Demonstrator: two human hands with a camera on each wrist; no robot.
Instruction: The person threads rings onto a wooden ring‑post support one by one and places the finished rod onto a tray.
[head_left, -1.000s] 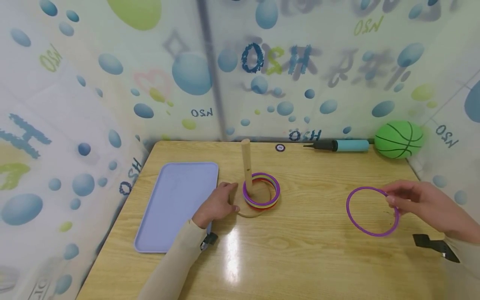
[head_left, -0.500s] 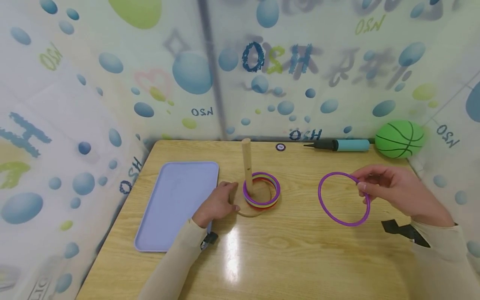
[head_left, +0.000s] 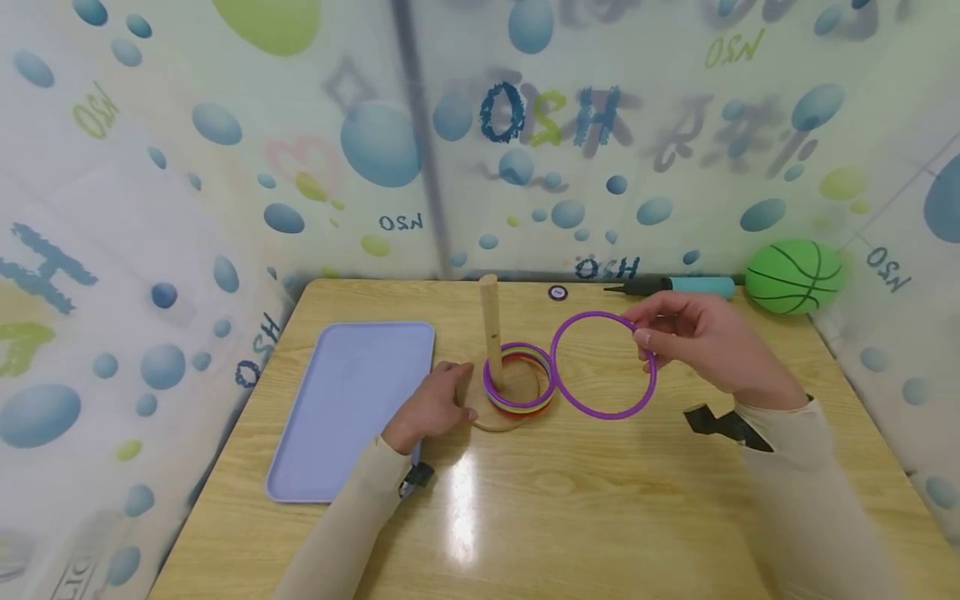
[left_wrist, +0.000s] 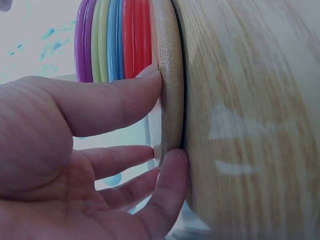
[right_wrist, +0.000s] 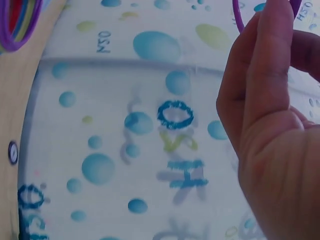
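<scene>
A wooden peg stand [head_left: 491, 329] stands upright on the table, its round base [left_wrist: 172, 100] lying flat. Several stacked rings [head_left: 525, 408] circle the peg, with red lowest, then blue, yellow-green and purple on top in the left wrist view. My left hand [head_left: 429, 408] holds the left edge of the base, thumb and fingertips at its rim. Between thumb and fingers, my right hand [head_left: 701, 342] pinches a loose purple ring [head_left: 609, 417] by its upper right side. That ring is raised and tilted, its left side overlapping the stack's right edge in the head view.
Left of the stand lies a pale blue tray [head_left: 352, 400]. Along the back of the table are a small dark disc [head_left: 557, 292], a blue and black hand pump [head_left: 701, 287] and a green ball [head_left: 795, 277]. Patterned curtain [head_left: 450, 192] closes off the back and sides.
My right hand has carried the purple ring leftward and a little up, from the table's right side to beside the stack. The left hand stays at the base.
</scene>
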